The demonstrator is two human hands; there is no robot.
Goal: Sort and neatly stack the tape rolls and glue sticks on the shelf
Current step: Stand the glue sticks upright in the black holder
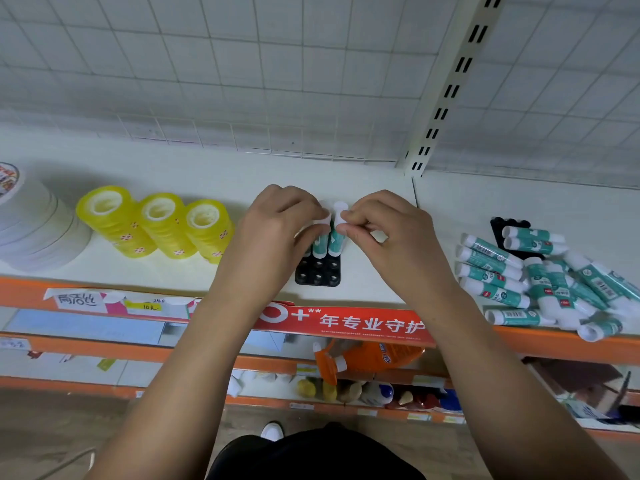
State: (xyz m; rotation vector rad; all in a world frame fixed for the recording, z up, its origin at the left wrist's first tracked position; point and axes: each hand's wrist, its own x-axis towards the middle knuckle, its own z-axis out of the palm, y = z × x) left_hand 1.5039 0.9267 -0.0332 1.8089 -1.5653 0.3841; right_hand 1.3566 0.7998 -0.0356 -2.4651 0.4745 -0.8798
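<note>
Glue sticks (334, 242), smooth white-capped cylinders, stand in a dimpled black tray (318, 276).

The red paper strip (346, 323) on the orange shelf edge (554, 341) reads "年专业守护". A yellow handwritten tag (149, 305) left of it says "10元".

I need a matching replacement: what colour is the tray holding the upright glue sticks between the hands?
Black; the tray shows best in the head view.
</note>
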